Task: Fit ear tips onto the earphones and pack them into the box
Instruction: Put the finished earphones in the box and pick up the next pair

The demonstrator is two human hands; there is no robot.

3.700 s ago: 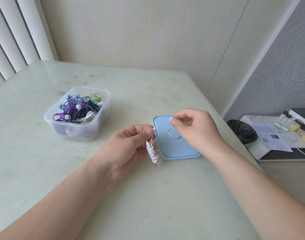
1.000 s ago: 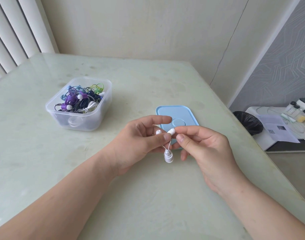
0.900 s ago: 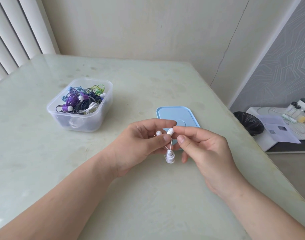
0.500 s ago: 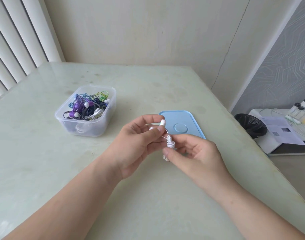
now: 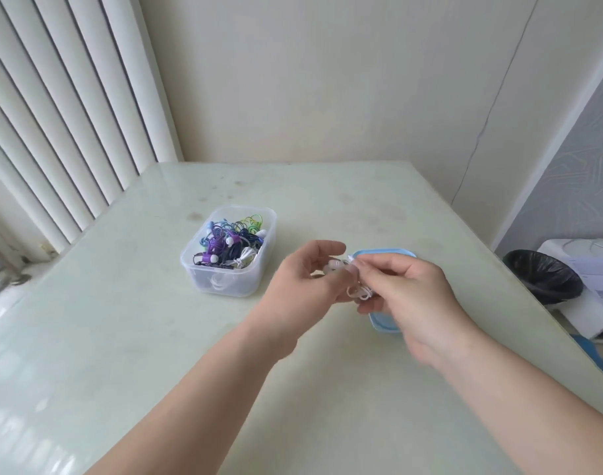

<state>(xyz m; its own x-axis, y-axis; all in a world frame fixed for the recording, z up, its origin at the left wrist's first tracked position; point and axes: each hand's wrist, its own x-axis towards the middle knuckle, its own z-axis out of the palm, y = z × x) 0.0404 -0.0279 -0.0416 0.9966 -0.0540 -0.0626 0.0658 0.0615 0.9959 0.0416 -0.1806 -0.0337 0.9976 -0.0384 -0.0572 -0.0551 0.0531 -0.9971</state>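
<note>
Tip-fitting time: I'd keep the bud (image 5: 332, 266) steady and press straight on, not at an angle.

Glossy pale-green table (image 5: 327, 200), clear plastic box (image 5: 224, 289) of tangled coloured cords (image 5: 229, 241), flat blue lid (image 5: 382, 325) under the right hand (image 5: 406, 289), which pinches the coiled white earphones (image 5: 356, 293) just above it. The left hand (image 5: 303, 282) curls round the rounded bud end, near the box. Bit blurry tbh.

Print on the paper (image 5: 596, 281) is too blurred to read.

gap between clear box (image 5: 224, 284) and left hand (image 5: 303, 286), blue lid (image 5: 382, 324) under right hand (image 5: 409, 293), wall (image 5: 327, 97) beyond table (image 5: 122, 337)
</note>
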